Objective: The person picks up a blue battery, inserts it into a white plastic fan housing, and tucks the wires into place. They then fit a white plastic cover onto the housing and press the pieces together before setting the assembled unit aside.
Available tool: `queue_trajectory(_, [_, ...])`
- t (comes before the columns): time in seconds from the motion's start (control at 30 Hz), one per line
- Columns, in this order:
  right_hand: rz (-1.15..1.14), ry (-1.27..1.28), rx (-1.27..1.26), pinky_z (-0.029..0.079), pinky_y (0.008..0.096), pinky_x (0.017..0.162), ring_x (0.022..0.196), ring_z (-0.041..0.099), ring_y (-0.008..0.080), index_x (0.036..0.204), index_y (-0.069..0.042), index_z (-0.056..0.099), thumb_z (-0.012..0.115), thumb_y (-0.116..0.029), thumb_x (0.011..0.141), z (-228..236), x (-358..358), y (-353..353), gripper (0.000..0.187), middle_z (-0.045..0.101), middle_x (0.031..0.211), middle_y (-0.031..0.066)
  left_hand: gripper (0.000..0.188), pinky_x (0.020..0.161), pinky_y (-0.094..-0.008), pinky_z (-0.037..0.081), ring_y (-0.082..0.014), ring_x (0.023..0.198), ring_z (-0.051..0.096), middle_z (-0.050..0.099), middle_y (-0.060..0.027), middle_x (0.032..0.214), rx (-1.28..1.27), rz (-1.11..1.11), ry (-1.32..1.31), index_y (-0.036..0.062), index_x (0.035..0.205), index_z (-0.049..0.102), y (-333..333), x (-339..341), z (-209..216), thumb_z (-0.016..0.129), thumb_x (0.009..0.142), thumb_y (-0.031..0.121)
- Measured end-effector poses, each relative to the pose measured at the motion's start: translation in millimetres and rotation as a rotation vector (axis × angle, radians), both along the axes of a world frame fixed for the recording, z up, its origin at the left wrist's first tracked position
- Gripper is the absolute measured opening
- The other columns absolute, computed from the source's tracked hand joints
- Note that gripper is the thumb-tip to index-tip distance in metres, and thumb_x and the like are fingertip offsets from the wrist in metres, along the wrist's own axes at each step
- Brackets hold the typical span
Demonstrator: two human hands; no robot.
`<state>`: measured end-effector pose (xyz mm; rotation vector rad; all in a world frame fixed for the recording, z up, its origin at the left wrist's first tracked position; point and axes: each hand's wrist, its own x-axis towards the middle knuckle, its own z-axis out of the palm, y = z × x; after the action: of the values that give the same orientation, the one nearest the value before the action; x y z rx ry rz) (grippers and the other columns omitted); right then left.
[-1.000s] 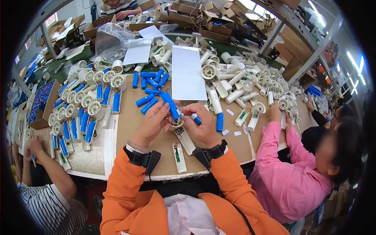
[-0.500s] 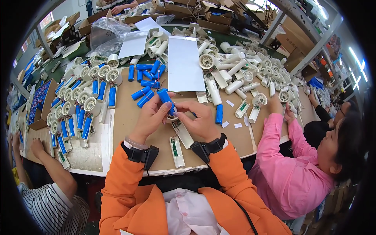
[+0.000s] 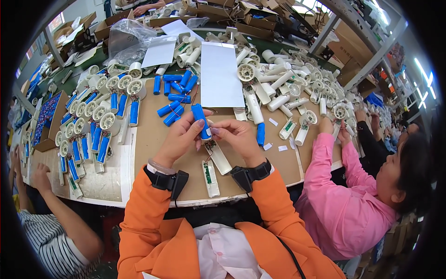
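Observation:
My left hand (image 3: 179,138) is closed around a blue cylindrical battery (image 3: 199,116), held tilted above the table. At the battery's lower end, the thumb and fingers of my right hand (image 3: 238,139) pinch together; a small white patch shows there, but what they grip is too small to make out. Just beneath my hands lies an open white plastic housing (image 3: 219,159) with thin wires, its upper part hidden by my fingers. Beside it rests a narrow white shell with a green circuit board (image 3: 210,179).
Loose blue batteries (image 3: 180,97) lie beyond my left hand, beside a white sheet (image 3: 222,76). Housings fitted with batteries (image 3: 95,123) crowd the left; white plastic parts (image 3: 283,79) heap up at right. Small white labels (image 3: 282,148) dot the cardboard. Co-workers sit on both sides.
The battery has swung more upright, and my right fingers have shifted slightly to the right at its lower end. At the left, a co-worker's arm has moved.

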<state>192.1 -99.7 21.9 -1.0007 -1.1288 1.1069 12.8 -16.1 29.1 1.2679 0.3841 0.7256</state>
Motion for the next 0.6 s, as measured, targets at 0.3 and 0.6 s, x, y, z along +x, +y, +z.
queue_trajectory(0.3, [-0.182,-0.484,0.18,0.055,0.0272,0.077,0.087,0.067,0.0144,0.103,0.004,0.067,0.063,-0.002,0.092,10,-11,-7,0.013,0.07,0.096,0.0094,0.028,0.051,-0.0195,0.045,-0.0044,0.067,0.055,0.063,-0.0017,0.092,-0.014,0.118,0.03,0.0041,0.119,0.057,6,2,-8,0.058,0.1,0.024])
queue_trajectory(0.6, [-0.217,-0.579,0.219,0.055,0.0271,0.074,0.081,0.068,0.015,0.101,0.003,0.067,0.065,-0.003,0.091,7,-11,-5,0.012,0.069,0.091,0.0098,0.029,0.046,-0.0183,0.044,-0.004,0.061,0.056,0.065,-0.003,0.094,0.03,0.149,0.039,0.0028,0.118,0.056,7,4,-12,0.064,0.097,0.021])
